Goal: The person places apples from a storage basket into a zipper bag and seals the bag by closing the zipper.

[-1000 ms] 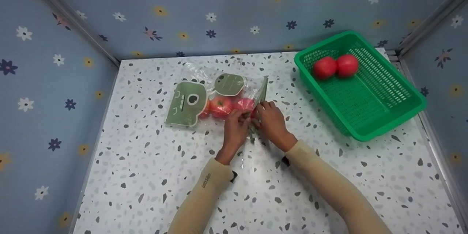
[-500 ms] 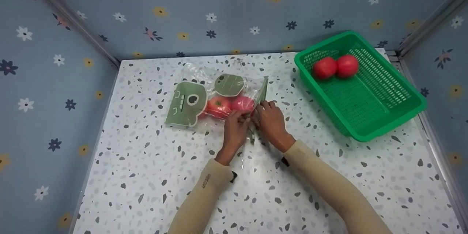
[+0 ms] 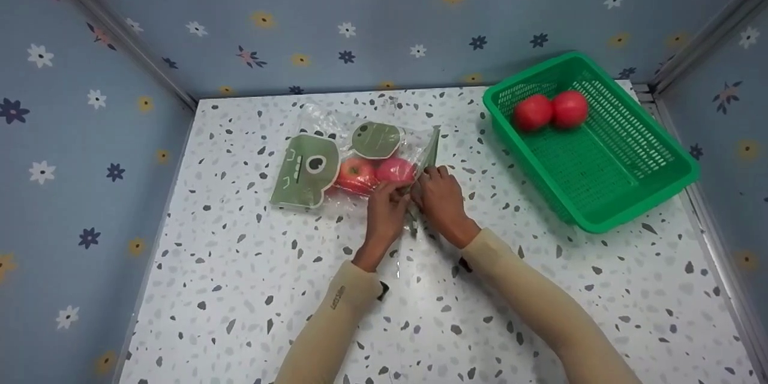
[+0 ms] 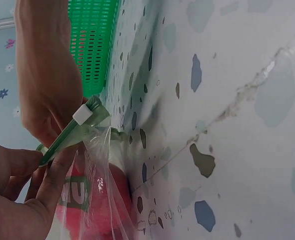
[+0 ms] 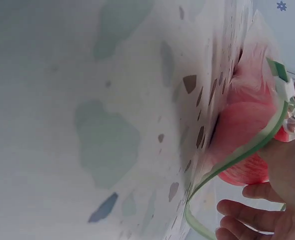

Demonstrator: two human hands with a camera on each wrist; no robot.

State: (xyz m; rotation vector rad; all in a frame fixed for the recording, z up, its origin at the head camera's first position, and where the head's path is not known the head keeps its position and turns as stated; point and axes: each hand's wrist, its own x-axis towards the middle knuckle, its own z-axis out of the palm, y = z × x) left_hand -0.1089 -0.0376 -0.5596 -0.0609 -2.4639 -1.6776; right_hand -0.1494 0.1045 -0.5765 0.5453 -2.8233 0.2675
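Note:
A clear slider zip bag (image 3: 305, 171) with green dinosaur print lies on the table, holding an apple (image 3: 358, 171) and a pinkish-red round fruit (image 3: 395, 169). Its green-edged mouth faces right and stands up from the tabletop. My left hand (image 3: 386, 216) pinches the green zip strip (image 4: 67, 134), close below the white slider (image 4: 82, 114). My right hand (image 3: 443, 201) is at the same mouth from the other side, thumb against the strip, its other fingers (image 5: 250, 212) bent loosely. The fingertips of both hands nearly meet and are partly hidden by the bag.
To the right, a green plastic basket (image 3: 630, 216) stands at an angle, with two red round fruits (image 3: 533, 112) in its far left corner. Flower-patterned panels (image 3: 360, 18) wall in the speckled white table (image 3: 240, 288) at the back and both sides.
Inside the bag the apple and the pinkish-red fruit have shifted slightly left. My right hand has moved a little to the left along the mouth; my left hand keeps its place.

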